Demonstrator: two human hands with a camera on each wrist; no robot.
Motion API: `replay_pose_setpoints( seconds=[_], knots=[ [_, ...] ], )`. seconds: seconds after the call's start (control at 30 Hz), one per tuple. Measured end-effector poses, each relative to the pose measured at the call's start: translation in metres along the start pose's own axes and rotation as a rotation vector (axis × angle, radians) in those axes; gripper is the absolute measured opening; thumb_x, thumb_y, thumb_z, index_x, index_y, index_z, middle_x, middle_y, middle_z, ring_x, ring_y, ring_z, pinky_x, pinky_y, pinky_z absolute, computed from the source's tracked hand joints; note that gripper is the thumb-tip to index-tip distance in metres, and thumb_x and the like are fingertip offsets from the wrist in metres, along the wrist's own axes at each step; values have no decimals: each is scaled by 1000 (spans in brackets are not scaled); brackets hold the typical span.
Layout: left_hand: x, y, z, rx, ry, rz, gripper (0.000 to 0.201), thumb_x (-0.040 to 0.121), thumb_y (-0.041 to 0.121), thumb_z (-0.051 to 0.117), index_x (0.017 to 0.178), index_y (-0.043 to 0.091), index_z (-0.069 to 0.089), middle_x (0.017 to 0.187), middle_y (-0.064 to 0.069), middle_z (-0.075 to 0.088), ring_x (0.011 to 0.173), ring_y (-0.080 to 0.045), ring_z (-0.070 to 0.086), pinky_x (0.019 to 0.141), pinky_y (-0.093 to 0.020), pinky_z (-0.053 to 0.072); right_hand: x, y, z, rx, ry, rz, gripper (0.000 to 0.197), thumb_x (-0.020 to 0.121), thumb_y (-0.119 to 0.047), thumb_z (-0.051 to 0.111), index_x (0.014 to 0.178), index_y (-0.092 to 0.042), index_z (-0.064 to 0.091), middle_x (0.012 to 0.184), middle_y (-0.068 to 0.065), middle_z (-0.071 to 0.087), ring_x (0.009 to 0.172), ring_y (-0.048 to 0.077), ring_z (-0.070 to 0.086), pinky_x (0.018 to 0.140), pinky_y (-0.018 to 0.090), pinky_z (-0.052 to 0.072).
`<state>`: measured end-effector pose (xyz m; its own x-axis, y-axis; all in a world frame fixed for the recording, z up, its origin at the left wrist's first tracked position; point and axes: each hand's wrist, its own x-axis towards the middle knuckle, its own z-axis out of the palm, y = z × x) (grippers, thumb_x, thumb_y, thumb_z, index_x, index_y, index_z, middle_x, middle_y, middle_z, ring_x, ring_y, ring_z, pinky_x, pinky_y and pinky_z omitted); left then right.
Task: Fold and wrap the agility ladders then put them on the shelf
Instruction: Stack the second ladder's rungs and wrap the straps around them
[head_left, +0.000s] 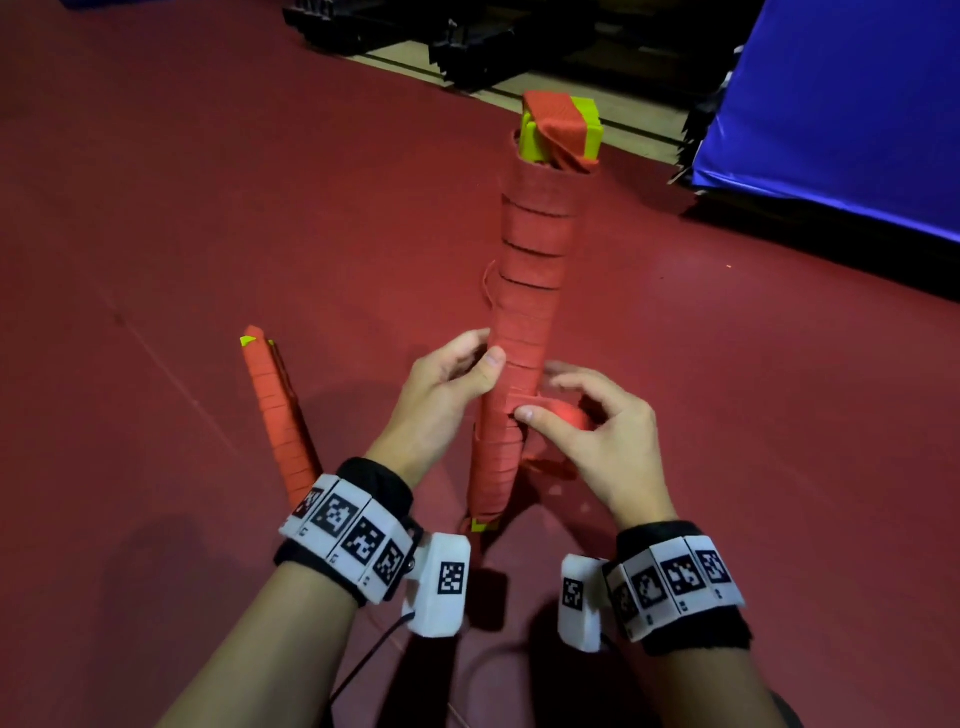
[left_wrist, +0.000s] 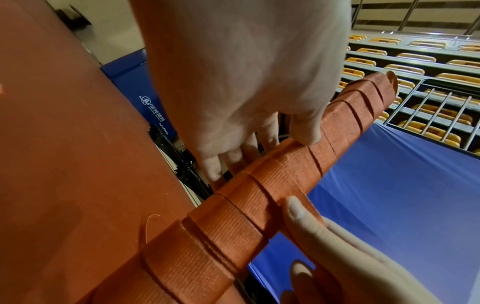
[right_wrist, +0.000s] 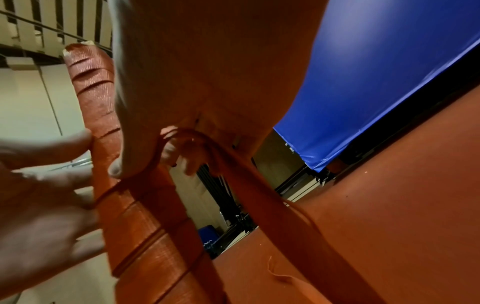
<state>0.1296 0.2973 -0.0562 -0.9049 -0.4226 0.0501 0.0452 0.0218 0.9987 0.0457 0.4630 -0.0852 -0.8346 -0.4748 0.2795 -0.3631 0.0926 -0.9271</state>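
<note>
The wrapped ladder (head_left: 524, 332) is a long bundle with orange strap wound round it and yellow rungs (head_left: 558, 130) poking out at the top. It stands up, leaning a little, with its bottom end low by the red floor (head_left: 156, 208), right in front of the person. The left hand (head_left: 447, 379) curls round the bundle's middle, thumb on the front. The right hand (head_left: 592, 426) pinches the loose strap end (right_wrist: 259, 197) just below, thumb pressed on the wrap. A second wrapped ladder (head_left: 275, 415) lies on the floor to the left, apart. A blue mat (head_left: 841, 114) sits far right, with lots of open floor between.
</note>
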Motion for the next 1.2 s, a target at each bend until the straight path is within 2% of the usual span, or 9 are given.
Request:
replay_pose_setpoints(
  seconds=[0.1,0.27,0.43,0.57,0.67,0.83,1.0,1.1,1.2],
  knots=[
    [2,1,6,5,40,33,30,105,21,56,132,11,65,118,0,75,111,-11,69,98,-26,50,3,2,5,-4,-64,31,47,82,-28,85,126,-25,70,114,-16,74,106,2,70,98,34,54],
    [-2,2,24,332,255,148,57,79,55,74,131,34,61,117,19,63,111,-5,65,93,-37,57,7,-2,3,-106,8,13,40,74,-41,87,111,-28,79,97,-17,78,86,-4,70,86,33,57],
    [3,6,28,572,369,191,49,69,58,83,98,28,59,95,12,64,90,-11,64,82,-42,55,6,-7,1,-388,58,-123,35,74,-66,73,91,-35,77,69,-8,71,64,12,64,61,38,52],
    [10,4,20,523,386,156,42,66,57,82,91,31,60,88,9,71,85,-11,69,80,-41,56,5,-18,7,-558,164,-248,27,79,-53,76,76,-26,73,65,-6,63,66,13,61,59,35,48],
    [9,6,16,487,393,148,38,66,52,84,87,30,62,86,8,73,83,-10,70,80,-40,56,10,-11,4,-300,-15,-235,7,85,-31,78,86,-25,74,81,-10,65,83,15,62,76,40,51],
    [4,11,13,378,304,119,31,70,37,89,93,27,72,88,6,77,85,-10,72,83,-38,58,16,-8,-1,-186,-97,-224,12,80,-14,84,86,-20,76,84,-5,66,89,19,61,81,33,47],
    [3,11,14,247,224,98,52,74,24,92,119,25,66,104,9,78,102,-1,70,93,-16,50,19,-7,-2,-119,-149,-158,21,73,-11,89,79,-22,73,81,-11,66,87,14,63,80,25,45],
    [-1,8,17,139,209,80,50,77,16,90,114,18,56,102,0,79,99,-11,75,95,-28,55,17,-9,1,-114,-122,-126,27,71,-13,91,77,-24,67,80,-10,63,83,13,62,78,27,46],
    [-4,8,15,31,139,65,40,81,4,85,111,10,58,103,-6,79,98,-20,76,88,-29,58,14,-10,-1,-118,-81,-20,42,69,-21,93,96,-29,62,86,-10,60,78,9,55,73,22,45]
  ],
)
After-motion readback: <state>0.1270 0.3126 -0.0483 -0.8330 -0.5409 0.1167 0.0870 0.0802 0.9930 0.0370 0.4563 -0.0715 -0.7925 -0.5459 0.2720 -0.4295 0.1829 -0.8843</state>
